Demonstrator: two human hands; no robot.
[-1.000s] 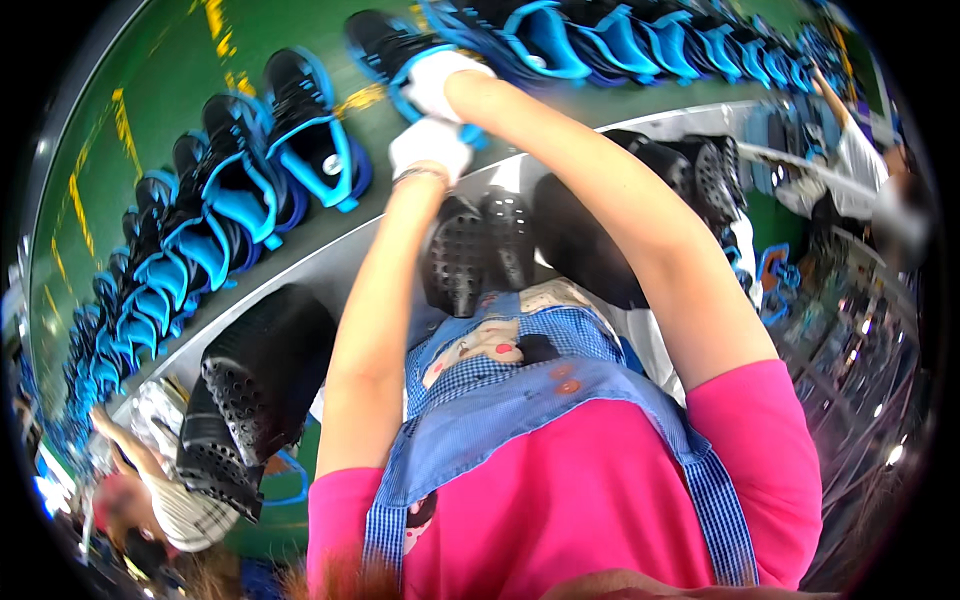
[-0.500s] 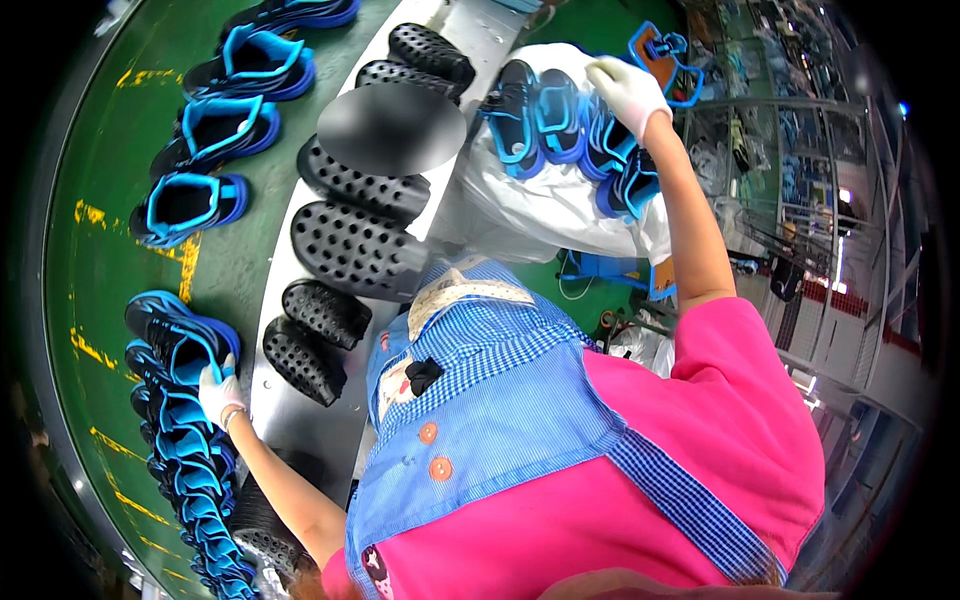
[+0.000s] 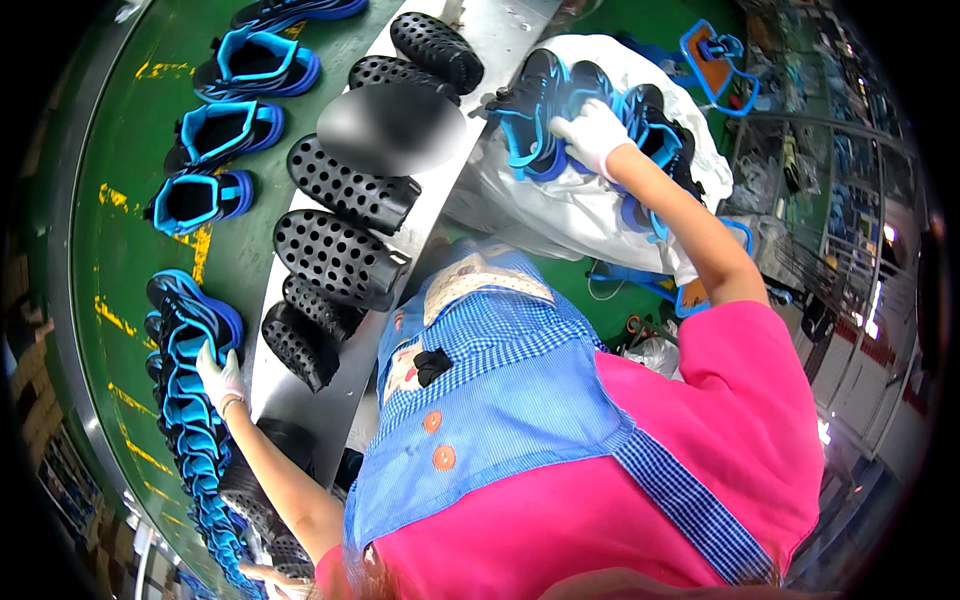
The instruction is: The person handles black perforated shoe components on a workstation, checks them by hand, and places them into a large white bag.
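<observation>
My left hand (image 3: 219,381), in a white glove, is at the heel of a black and blue shoe (image 3: 192,308) at the head of a tightly packed row. Its fingers are stretched out, with the thumb apart, touching the collar edge. My right hand (image 3: 595,140), also gloved, is over several similar shoes on a white plastic sheet (image 3: 690,115). Its fingers are curled at the collar of the second shoe (image 3: 588,80) from the left, which the hand partly covers. Left of that shoe stands another shoe (image 3: 530,115), toe pointing away.
Black perforated plastic shoe forms (image 3: 340,258) lie along a grey metal ledge (image 3: 500,35). Beyond it, separate shoes (image 3: 218,130) stand on a green surface (image 3: 125,235) with yellow marks. Glass-fronted shelving (image 3: 850,180) is at the right. An orange and blue frame (image 3: 715,65) stands behind the sheet.
My right hand has come left and down from the right side of the shoes to the second one. My left hand stays by the row, its fingers now more stretched out.
</observation>
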